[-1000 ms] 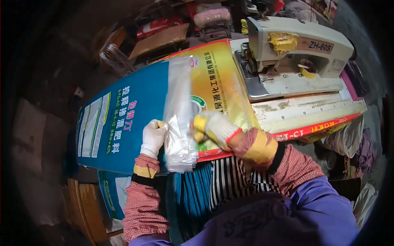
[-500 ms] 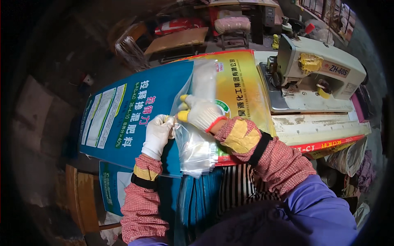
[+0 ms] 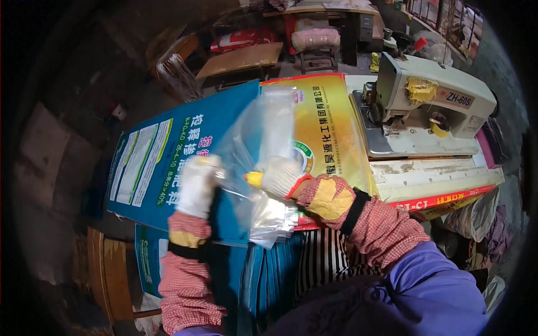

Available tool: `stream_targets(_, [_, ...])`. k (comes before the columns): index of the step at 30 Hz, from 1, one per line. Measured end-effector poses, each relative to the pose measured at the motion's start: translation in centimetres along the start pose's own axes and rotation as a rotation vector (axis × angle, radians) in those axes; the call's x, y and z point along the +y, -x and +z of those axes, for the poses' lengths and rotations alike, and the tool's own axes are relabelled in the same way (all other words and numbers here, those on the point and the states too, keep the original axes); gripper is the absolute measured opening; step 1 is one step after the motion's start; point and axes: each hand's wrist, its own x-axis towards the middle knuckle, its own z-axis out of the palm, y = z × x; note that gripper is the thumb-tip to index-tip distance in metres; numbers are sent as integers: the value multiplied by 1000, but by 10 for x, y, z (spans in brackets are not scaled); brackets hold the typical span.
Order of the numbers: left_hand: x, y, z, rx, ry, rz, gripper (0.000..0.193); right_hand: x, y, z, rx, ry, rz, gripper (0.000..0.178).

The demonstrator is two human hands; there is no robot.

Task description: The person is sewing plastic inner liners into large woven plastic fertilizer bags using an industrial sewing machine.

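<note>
Clear film (image 3: 276, 120) lies along yellow bag's (image 3: 342, 134) left edge, end overhanging near edge. Left hand (image 3: 200, 185), blurred, pinches film above blue bag (image 3: 224, 120); right hand (image 3: 278, 175) curled on film, grip unclear. Seemingly separating sheets; next calls for even pull.

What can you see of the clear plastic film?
The clear plastic film is glossy and creased, layered unevenly at its near edge. It overlaps the blue printed sack and yellow printed sack. A loose part spreads toward the white-gloved left hand, whose grip is blurred; the gloved right hand appears to touch it.
</note>
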Motion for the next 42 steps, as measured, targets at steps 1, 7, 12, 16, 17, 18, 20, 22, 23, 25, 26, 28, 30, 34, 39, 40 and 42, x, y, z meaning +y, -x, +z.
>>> stream_targets(1, [-22, 17, -19, 127, -115, -103, 12, 8, 2, 7, -63, 235, 24, 36])
stream_targets(7, [14, 18, -67, 477, 1005, -816, 10, 10, 8, -14, 275, 377, -105, 21])
stream_targets(12, [62, 10, -48, 281, 915, -716, 9, -54, -24, 10, -65, -139, -483, 24])
stream_targets(16, [101, 35, -63, -199, 719, -746, 12, 23, -145, 8, 531, 573, -112, 20])
stream_targets(17, [102, 55, -58, -378, 662, -589, 9, 56, -168, 1, 588, 355, -49, 21])
stream_targets(18, [100, 75, -53, -552, 600, -436, 8, 80, -178, -3, 636, 135, 7, 22])
stream_targets(20, [98, 109, -55, -830, 529, -313, 11, 57, -153, 4, 701, -257, 68, 24])
stream_targets(22, [94, 100, -52, -988, 558, -261, 11, 50, -128, 7, 800, -629, 163, 27])
stream_targets(23, [94, 92, -50, -1135, 587, -215, 11, 48, -121, 13, 725, -697, 150, 28])
stream_targets(25, [97, 40, -58, -1152, 561, -203, 11, 37, -117, 26, 575, -831, 114, 31])
stream_targets(26, [100, 5, -62, -1160, 542, -198, 12, 35, -114, 30, 504, -893, 98, 32])
stream_targets(28, [101, -55, -65, -643, 422, -135, 16, 30, -104, 42, 341, -1018, 56, 36])
stream_targets(30, [91, -103, -50, -107, 30, 128, 31, 14, -85, 42, 506, -590, -94, 35])
stream_targets(34, [79, -186, 12, 90, -512, 445, 25, 17, -92, 59, 598, -12, -436, 25])
stream_targets(39, [44, -144, 36, -731, -279, 296, 13, -2, -42, 39, 52, 177, -730, 34])
stream_targets(40, [51, -156, 33, -663, -414, 241, 16, 9, -38, 42, 307, -2, -757, 54])
stream_targets(42, [63, -181, 13, -436, -541, 95, 29, 16, -59, 53, 214, -3, -777, 64])
